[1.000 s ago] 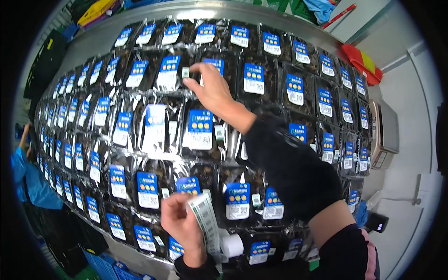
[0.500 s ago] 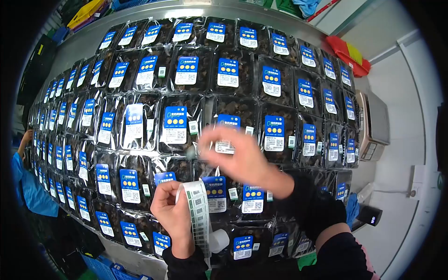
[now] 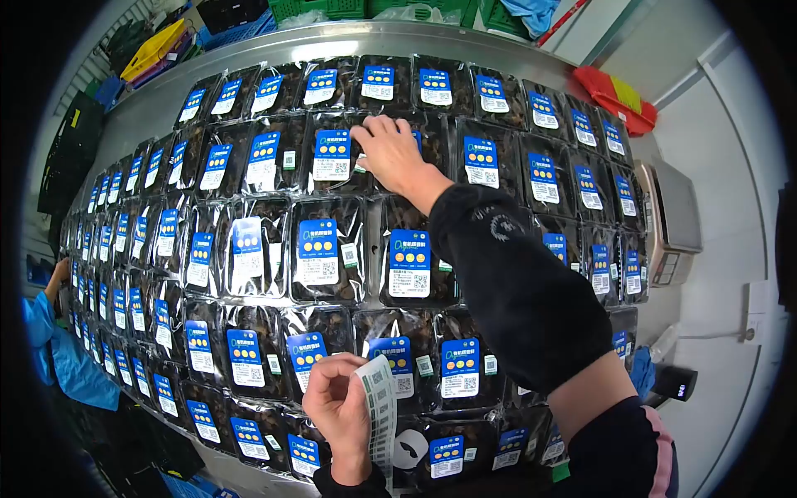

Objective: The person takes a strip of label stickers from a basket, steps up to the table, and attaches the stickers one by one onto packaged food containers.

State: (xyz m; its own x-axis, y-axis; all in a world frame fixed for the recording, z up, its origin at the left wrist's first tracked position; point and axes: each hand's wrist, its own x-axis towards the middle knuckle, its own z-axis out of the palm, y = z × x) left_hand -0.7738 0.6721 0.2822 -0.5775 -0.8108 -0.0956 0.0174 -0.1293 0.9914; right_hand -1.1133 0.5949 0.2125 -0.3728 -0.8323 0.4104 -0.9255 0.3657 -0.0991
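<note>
My left hand (image 3: 339, 408), low in the middle, is closed around a strip of small green-and-white QR stickers (image 3: 382, 411). The strip hangs down past my wrist, with a white roll core (image 3: 409, 449) next to it. My right hand (image 3: 393, 158) is stretched forward to the second row from the back. Its fingers, slightly bent and apart, rest on the right side of a film-wrapped black tray with a blue-and-white label (image 3: 332, 155). Whatever lies under the fingertips is hidden. A similar wrapped tray (image 3: 326, 249) in the nearer row bears a small green-and-white sticker (image 3: 349, 255).
Rows of wrapped trays cover the metal table (image 3: 365, 41). Another person's blue sleeve (image 3: 70, 353) is at the left edge. A scale (image 3: 668, 207) and a red-and-yellow item (image 3: 618, 100) stand at the right. Green crates (image 3: 324, 8) are behind the table.
My right hand has moved forward from above the middle trays to a tray in the second row from the back. My left hand keeps the sticker strip. The view has shifted slightly.
</note>
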